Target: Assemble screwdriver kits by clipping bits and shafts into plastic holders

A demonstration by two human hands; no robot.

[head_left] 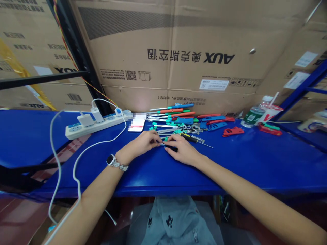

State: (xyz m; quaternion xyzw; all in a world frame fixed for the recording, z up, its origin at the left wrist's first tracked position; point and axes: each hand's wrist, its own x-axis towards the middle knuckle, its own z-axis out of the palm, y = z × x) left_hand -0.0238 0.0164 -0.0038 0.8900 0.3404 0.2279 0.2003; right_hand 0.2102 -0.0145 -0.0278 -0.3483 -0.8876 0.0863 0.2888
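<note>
My left hand (146, 142) and my right hand (182, 149) meet over the blue tabletop, fingertips pinched close together. Between them shows the end of a small metal piece (161, 144), mostly hidden by the fingers. A dark piece (173, 148) shows under my right fingers; its kind is unclear. Just beyond my right hand lies a screwdriver (189, 137) with a yellow and black handle, its shaft pointing right. Slim metal strips (166, 130) with teal plastic ends are heaped right behind both hands. A watch (111, 160) is on my left wrist.
Behind the strips lie orange-red and blue handled tools (176, 111). Blue plastic casings (216, 126) and a red casing (233, 131) are to their right. A phone (137, 122), a power strip (99, 123) with white cables, and a plastic bottle (251, 115) stand around. A cardboard wall (178, 30) closes the back.
</note>
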